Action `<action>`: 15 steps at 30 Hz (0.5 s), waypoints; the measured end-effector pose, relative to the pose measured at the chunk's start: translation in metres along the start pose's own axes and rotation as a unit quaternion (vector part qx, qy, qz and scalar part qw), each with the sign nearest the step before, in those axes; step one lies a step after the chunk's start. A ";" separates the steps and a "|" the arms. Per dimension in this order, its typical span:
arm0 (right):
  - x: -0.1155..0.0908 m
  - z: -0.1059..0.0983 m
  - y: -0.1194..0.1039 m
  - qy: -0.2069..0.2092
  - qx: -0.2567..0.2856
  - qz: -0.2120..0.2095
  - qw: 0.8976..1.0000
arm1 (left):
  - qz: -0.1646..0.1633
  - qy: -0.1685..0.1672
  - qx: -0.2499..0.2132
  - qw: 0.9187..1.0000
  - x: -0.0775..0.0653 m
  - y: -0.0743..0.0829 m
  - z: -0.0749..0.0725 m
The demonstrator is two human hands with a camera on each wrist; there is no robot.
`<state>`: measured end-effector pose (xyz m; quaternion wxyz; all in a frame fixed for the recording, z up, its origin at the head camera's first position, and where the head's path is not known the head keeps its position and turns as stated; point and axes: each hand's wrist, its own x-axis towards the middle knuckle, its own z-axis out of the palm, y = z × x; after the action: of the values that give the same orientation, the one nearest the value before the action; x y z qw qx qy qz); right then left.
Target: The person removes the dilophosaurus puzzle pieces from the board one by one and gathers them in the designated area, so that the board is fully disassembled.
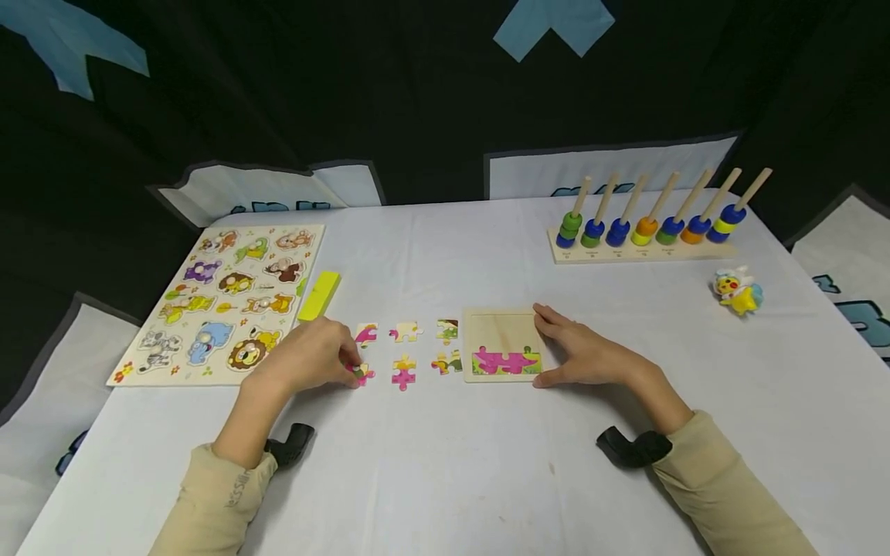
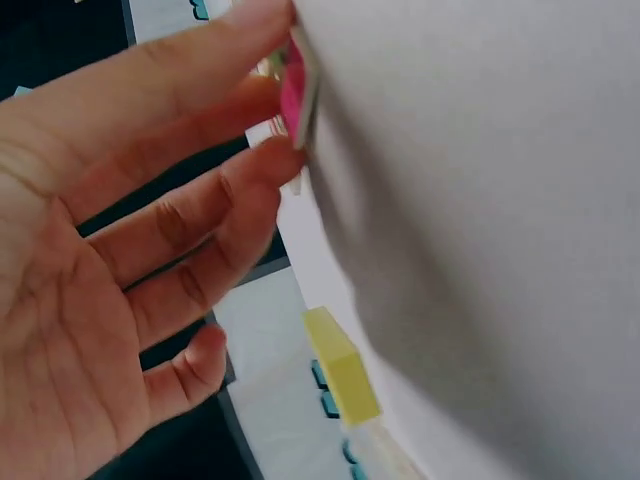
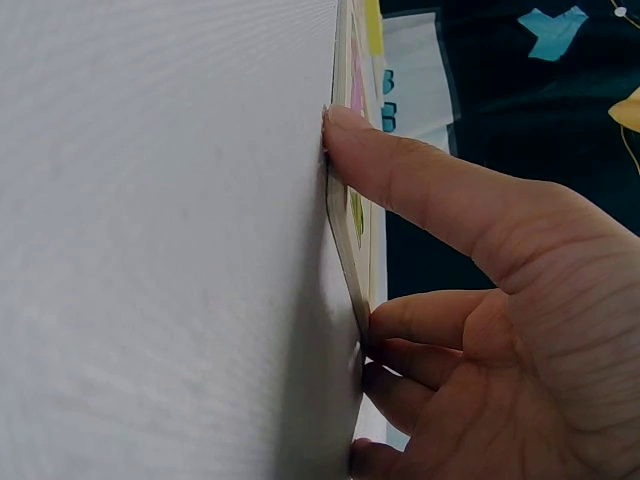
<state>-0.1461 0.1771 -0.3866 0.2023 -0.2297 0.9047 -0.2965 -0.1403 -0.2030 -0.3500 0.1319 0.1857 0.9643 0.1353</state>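
My left hand (image 1: 309,355) pinches a pink and green jigsaw piece (image 1: 363,374) between thumb and fingertips, at the left end of the loose pieces. The left wrist view shows this piece tilted on its edge, its pink face partly hidden by the fingers. To its right lie several other jigsaw pieces (image 1: 404,373) in two rows on the white cloth. A square wooden puzzle tray (image 1: 501,328) has joined pink and green pieces along its bottom. My right hand (image 1: 591,351) holds the tray's right side, thumb at the near corner and fingers at the far one.
A large animal puzzle board (image 1: 232,305) lies at the left, with a yellow block (image 1: 320,296) beside it. At the back right stands a peg rack (image 1: 643,253) with coloured rings. A small yellow and white toy figure (image 1: 738,292) sits in front of it.
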 end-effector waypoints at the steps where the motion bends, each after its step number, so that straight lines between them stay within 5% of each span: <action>1: 0.000 0.000 0.000 0.001 0.002 0.001 1.000 | 0.001 0.009 0.015 1.000 0.000 0.002 0.000; 7: 0.000 0.003 0.001 -0.004 -0.001 0.000 1.000 | 0.017 0.071 0.131 0.989 -0.007 0.014 0.001; 11: 0.001 0.005 0.000 -0.005 -0.004 -0.002 1.000 | 0.008 0.068 0.121 0.990 -0.008 0.018 -0.002; 15: 0.001 0.002 0.001 0.001 -0.010 0.000 1.000 | 0.045 0.076 0.087 0.992 0.003 0.032 -0.005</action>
<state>-0.1462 0.1764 -0.3885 0.1989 -0.2309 0.9080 -0.2876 -0.1344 -0.1739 -0.3365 0.0348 0.2284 0.9704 0.0700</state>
